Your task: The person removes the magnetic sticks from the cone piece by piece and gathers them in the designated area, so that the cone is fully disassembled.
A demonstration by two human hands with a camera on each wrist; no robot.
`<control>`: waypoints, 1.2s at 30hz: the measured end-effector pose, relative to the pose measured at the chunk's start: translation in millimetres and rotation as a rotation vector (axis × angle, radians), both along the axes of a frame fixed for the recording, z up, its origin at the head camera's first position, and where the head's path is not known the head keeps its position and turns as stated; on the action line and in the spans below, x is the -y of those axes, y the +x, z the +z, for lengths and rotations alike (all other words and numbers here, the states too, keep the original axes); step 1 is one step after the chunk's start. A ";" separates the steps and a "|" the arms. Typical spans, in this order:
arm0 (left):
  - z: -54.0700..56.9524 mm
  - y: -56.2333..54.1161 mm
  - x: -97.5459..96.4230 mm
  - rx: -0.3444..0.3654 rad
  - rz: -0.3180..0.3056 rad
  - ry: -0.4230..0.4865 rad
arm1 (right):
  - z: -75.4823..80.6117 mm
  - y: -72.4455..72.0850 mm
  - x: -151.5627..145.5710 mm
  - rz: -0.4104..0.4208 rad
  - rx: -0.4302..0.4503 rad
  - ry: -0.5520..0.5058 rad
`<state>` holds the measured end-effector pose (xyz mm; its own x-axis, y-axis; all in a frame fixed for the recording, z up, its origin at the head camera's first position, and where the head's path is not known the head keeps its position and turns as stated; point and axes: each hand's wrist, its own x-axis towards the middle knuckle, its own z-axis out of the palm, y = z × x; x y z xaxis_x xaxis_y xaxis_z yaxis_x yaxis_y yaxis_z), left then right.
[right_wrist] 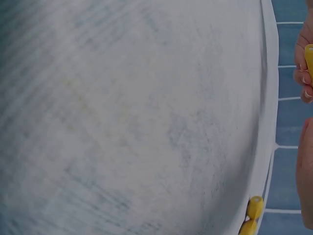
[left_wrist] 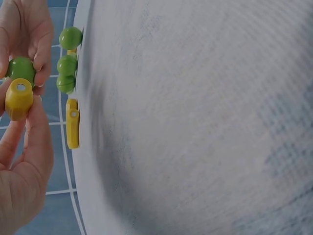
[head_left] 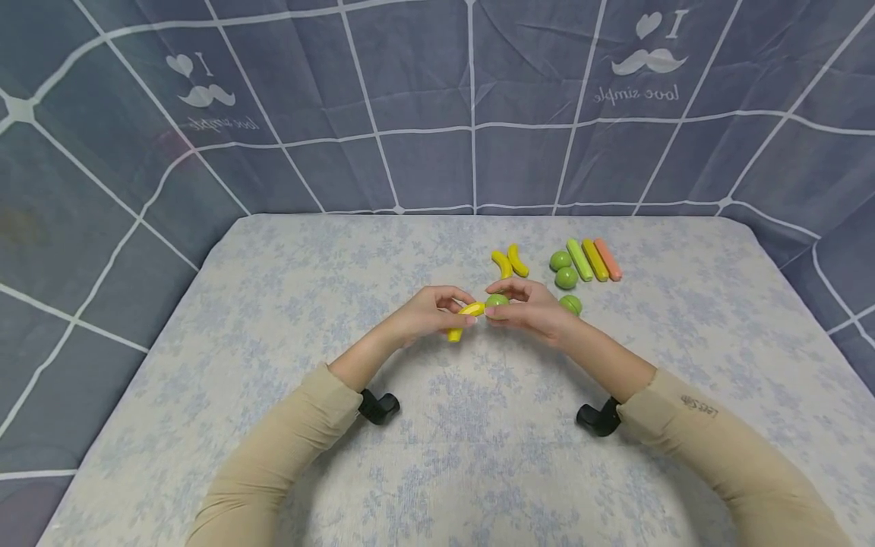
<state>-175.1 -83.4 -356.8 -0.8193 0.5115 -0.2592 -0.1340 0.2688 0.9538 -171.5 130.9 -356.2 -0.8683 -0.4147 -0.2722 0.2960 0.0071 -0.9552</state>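
Observation:
In the head view my left hand (head_left: 434,313) pinches a yellow toy banana (head_left: 473,309) between thumb and fingers, its lower end pointing toward me. My right hand (head_left: 536,310) grips a round green toy fruit (head_left: 497,301) just to the right of it. Banana and fruit are held close together above the table; whether they touch I cannot tell. The left wrist view shows the banana's holed end (left_wrist: 19,100) in front of the green fruit (left_wrist: 22,68). At the right wrist view's edge, only part of the banana (right_wrist: 309,61) appears, and the green fruit is out of sight.
Beyond the hands lie two more toy bananas (head_left: 517,260). Several green fruits (head_left: 566,278) sit to their right, one partly behind my right wrist. Green, yellow (head_left: 595,260) and pink sticks lie beside them. Blue checked cloth (head_left: 431,167) hangs behind the patterned tabletop (head_left: 328,266).

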 end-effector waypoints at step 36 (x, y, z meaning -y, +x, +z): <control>-8.7 -12.2 6.5 -0.081 0.244 -0.025 | 16.4 6.7 -100.6 -0.053 -0.309 0.484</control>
<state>-187.3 -89.9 -365.4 -0.9363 0.2902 -0.1978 -0.1212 0.2615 0.9576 -164.9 231.5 -339.8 -0.9540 -0.2595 -0.1500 0.0152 0.4578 -0.8889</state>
